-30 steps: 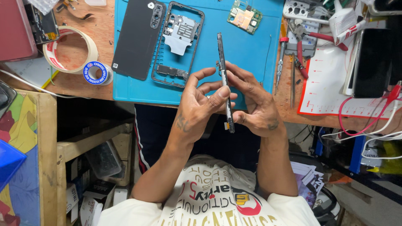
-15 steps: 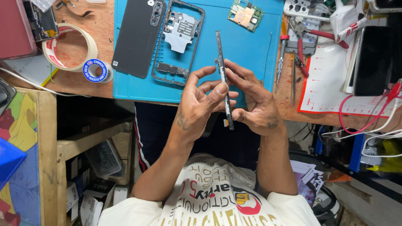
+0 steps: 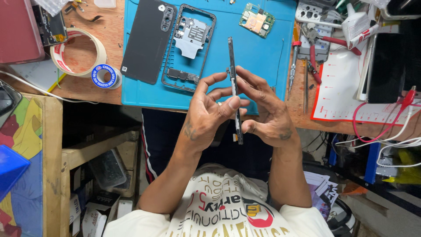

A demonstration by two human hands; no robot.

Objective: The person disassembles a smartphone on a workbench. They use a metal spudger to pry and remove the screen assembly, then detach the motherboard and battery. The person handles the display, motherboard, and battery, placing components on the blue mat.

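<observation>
Left hand [image 3: 206,116]: raised above the near edge of the desk [image 3: 109,90], fingers curled, thumb and fingertips closed on the left face of a thin phone panel [image 3: 234,87] seen edge-on.

Right hand [image 3: 267,112]: opposite the left, fingers bent and clamped on the right face of the same panel, index finger touching its edge about midway up.

Phone panel: dark, narrow, held upright between both hands; its upper end stands over the blue work mat [image 3: 263,48], its lower end hangs below the palms past the desk edge, with a small tab showing at the bottom.

Surroundings on the mat: black back cover [image 3: 147,41] lying flat at left; just beside it a dark mid frame [image 3: 188,48] with a grey metal plate inside; green circuit board [image 3: 257,19] near the top edge, well apart from the hands.

Left of the mat: large roll of masking tape [image 3: 79,52] and a small blue-and-white tape roll [image 3: 105,75], touching or nearly so.

Right of the mat: screwdriver [image 3: 294,66], tweezers [image 3: 305,85], red-handled pliers [image 3: 326,48], a white sheet with red border [image 3: 346,92], a dark slab [image 3: 388,66], red cable [image 3: 381,125].

Nothing lies between the hands and the panel.
</observation>
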